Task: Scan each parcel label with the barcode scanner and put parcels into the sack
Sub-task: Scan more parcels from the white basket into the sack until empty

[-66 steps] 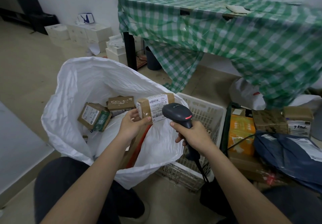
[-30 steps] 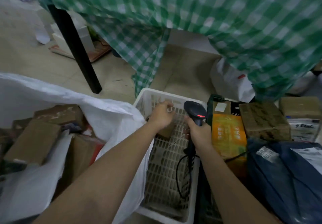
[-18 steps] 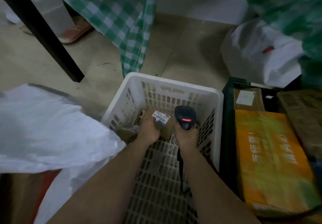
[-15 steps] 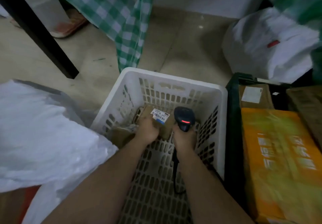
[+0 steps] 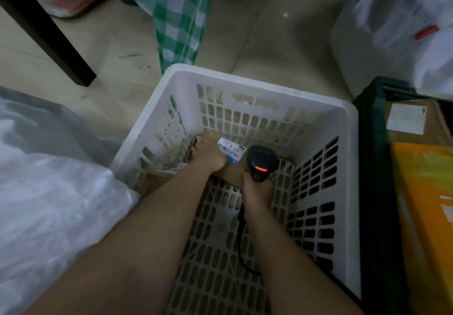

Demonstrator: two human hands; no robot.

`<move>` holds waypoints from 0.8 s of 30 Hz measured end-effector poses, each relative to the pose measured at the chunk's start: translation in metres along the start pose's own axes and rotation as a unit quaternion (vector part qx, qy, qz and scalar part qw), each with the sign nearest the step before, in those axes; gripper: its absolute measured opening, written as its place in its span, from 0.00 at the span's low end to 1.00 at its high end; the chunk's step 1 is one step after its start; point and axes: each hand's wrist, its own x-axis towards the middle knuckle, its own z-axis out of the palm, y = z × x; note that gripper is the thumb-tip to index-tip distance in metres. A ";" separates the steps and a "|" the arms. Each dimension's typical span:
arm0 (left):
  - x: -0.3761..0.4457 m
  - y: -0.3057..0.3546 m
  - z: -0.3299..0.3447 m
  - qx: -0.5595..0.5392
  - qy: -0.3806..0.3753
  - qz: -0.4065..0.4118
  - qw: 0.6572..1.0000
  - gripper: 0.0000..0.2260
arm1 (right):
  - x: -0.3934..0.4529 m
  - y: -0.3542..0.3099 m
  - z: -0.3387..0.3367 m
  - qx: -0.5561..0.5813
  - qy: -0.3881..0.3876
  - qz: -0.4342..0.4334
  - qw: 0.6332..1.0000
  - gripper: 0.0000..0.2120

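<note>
Your scanner is black with a red light, your parcel brown under a white label (blue at one edge). The basket is white, the cloth green-and-white check, the sack white, the box orange.

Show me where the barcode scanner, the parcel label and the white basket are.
barcode scanner (image 5: 261, 160), head view, top of its head.
parcel label (image 5: 231, 149), head view, label middle.
white basket (image 5: 257, 86), head view, far rim.
</note>
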 end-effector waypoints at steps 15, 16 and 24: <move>-0.101 0.039 -0.062 -0.287 0.089 0.113 0.947 0.20 | -0.073 -0.068 -0.039 0.161 0.080 -0.134 0.975 0.08; -0.116 0.044 -0.067 -0.292 0.088 0.127 0.944 0.20 | -0.083 -0.080 -0.046 0.157 0.083 -0.153 0.972 0.10; -0.252 0.094 -0.111 -0.313 0.115 0.209 0.919 0.29 | -0.181 -0.153 -0.129 0.085 0.037 -0.314 0.945 0.15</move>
